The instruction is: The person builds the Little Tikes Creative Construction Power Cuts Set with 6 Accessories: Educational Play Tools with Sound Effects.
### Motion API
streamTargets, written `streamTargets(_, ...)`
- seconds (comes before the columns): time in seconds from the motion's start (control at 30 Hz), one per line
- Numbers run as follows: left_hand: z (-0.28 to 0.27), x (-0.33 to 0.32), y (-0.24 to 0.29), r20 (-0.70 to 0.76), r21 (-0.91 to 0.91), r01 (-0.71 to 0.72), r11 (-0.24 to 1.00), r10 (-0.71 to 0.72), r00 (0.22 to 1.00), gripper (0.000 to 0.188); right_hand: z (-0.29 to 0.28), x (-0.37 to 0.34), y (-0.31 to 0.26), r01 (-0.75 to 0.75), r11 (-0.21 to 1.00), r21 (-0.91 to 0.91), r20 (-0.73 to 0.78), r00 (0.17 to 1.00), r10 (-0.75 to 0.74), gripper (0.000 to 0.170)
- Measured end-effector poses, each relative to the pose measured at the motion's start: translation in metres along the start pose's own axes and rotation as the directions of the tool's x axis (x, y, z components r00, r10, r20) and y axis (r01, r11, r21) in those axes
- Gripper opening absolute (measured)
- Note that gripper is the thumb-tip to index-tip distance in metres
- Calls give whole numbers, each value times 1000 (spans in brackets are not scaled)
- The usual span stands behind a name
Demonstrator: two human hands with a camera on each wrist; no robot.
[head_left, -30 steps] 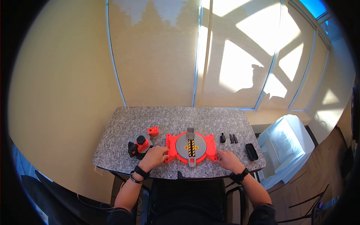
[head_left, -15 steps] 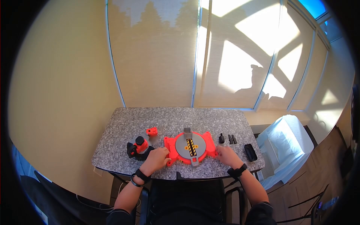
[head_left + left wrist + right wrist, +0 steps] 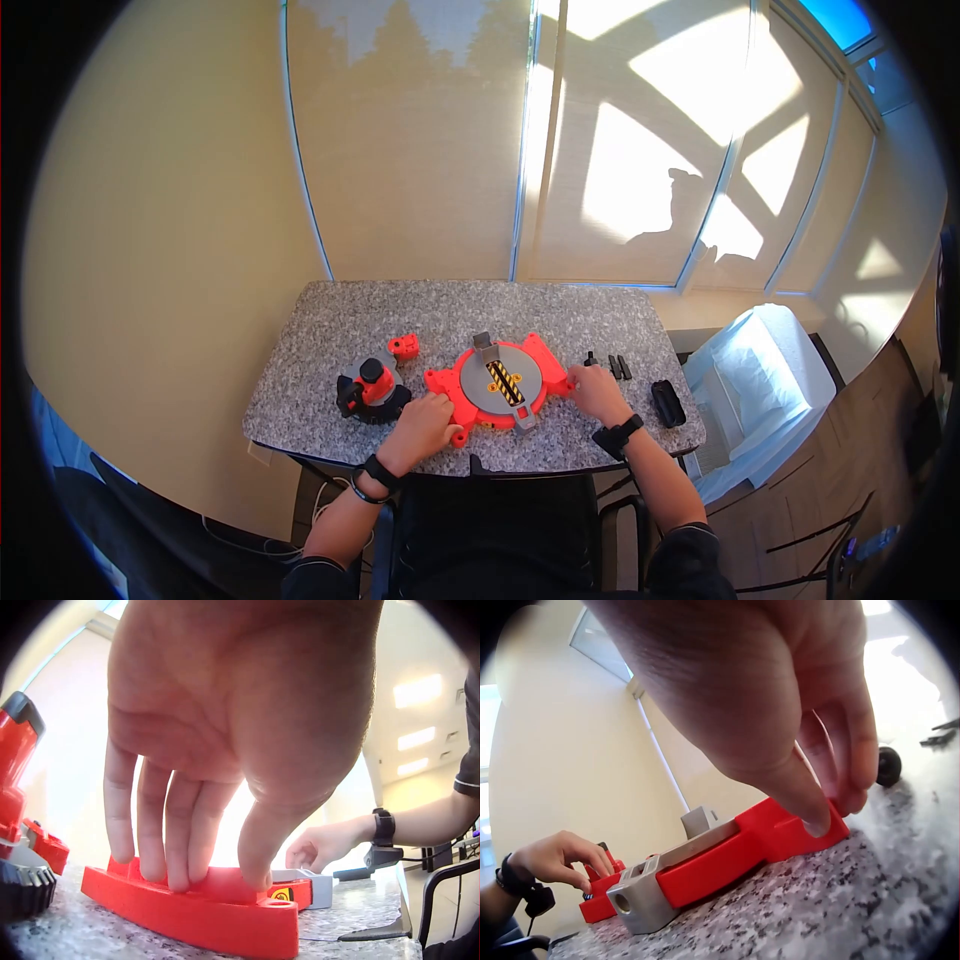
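Observation:
A red base with a round grey turntable [image 3: 475, 385] lies on the speckled table, turned at an angle, its right end farther from the person. My left hand [image 3: 422, 430] grips its left red end [image 3: 187, 911], fingers over the top and thumb on the near side in the left wrist view. At the other end my right hand [image 3: 598, 394] pinches the red corner [image 3: 780, 829] between thumb and fingers. A yellow-and-black striped strip [image 3: 505, 382] crosses the turntable.
Left of the base stand a red-and-black saw-like part [image 3: 373, 385] and a small red block [image 3: 403, 346]. Several small black pieces [image 3: 620, 367] and a black tray [image 3: 668, 403] lie at the right. A plastic-covered chair [image 3: 760, 380] stands beside the table [image 3: 450, 305].
The base has turned counterclockwise in the head view, its right end moving away from the person and its left end nearer. Both hands have moved with it, still holding the ends.

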State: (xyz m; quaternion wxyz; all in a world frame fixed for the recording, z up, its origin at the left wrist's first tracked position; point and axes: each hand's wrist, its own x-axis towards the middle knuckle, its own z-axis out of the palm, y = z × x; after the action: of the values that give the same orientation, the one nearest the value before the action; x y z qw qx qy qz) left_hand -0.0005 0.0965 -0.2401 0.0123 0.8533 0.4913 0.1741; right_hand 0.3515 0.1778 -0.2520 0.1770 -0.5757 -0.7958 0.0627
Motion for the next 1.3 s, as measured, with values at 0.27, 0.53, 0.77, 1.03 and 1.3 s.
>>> streamTargets(0.27, 1, 0, 8, 8, 51, 2, 999, -3, 1000, 35, 13, 21, 7, 13, 999, -43, -29, 999, -14, 14)
streamTargets(0.53, 4, 2, 12, 9, 13, -39, 999, 38, 999, 38, 15, 33, 4, -72, 996, -58, -36, 997, 70, 14)
streamTargets(0.77, -12, 8, 20, 50, -26, 15, 1000, -14, 999, 40, -2, 33, 32, 61, 982, 180, -144, 989, -35, 23)
streamTargets(1.03, -14, 16, 14, -58, -108, -86, 990, 80, 995, 60, 4, 28, 62, -159, 986, 59, -314, 934, 170, 35)
streamTargets(1.3, -10, 20, -1, 100, -101, -86, 991, 97, 990, 74, 13, 33, 53, -255, 966, 46, -196, 946, 259, 45)
